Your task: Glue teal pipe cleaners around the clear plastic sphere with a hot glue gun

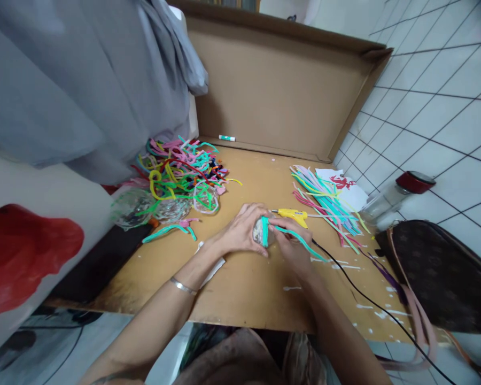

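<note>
My left hand point(245, 227) is closed around a small, clear, rounded plastic piece point(258, 231), perhaps a cup or bottle base. A teal pipe cleaner point(265, 232) runs across its face. The fingers of my right hand point(291, 238) pinch that pipe cleaner against the right side of the piece, and its loose end trails toward the right. Just beyond the right hand lies a yellow hot glue gun point(292, 215), its black cord point(356, 289) running to the lower right. My hands hide part of the plastic piece.
Tangled pipe cleaners point(180, 171) and clear plastic pieces point(172, 207) sit at left, near a black flat object point(100, 262). On the right are straight pipe cleaners point(324, 198), a glass bottle point(385, 200) and a brown bag point(444, 278). A cardboard panel point(272, 85) stands behind.
</note>
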`<state>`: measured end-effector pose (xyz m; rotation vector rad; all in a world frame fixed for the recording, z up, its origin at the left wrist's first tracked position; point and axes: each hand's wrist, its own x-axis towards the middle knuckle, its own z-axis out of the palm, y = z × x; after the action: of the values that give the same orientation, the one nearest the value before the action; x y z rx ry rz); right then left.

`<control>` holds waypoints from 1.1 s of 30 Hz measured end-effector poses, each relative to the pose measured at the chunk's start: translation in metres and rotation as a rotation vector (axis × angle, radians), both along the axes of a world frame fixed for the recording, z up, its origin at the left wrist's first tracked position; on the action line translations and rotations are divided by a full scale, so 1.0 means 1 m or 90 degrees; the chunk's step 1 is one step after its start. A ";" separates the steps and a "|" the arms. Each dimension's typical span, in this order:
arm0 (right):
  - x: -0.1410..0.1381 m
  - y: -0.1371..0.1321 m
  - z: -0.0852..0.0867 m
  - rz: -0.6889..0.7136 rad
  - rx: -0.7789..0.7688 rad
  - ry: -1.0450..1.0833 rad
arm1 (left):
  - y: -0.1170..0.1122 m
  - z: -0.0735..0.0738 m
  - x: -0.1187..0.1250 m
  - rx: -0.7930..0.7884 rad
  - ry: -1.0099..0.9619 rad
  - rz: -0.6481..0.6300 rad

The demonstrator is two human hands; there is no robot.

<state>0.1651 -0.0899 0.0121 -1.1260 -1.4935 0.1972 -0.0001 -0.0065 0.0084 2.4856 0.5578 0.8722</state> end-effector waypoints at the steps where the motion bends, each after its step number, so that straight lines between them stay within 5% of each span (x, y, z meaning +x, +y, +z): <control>1: 0.000 0.000 0.000 0.000 0.000 -0.001 | 0.000 -0.001 0.000 0.004 0.004 -0.002; 10: -0.003 0.002 0.009 0.020 0.070 -0.053 | -0.005 -0.002 0.002 0.034 -0.036 0.042; 21: -0.004 -0.004 0.017 -0.024 -0.007 -0.008 | -0.019 0.024 0.005 -0.306 -0.024 0.091; 33: -0.004 0.006 0.023 -0.064 -0.093 0.101 | -0.019 0.024 0.008 -0.232 -0.028 0.113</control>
<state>0.1607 -0.0844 0.0356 -1.2691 -1.2953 0.3232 0.0081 -0.0260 0.0322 2.1075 0.8493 0.8051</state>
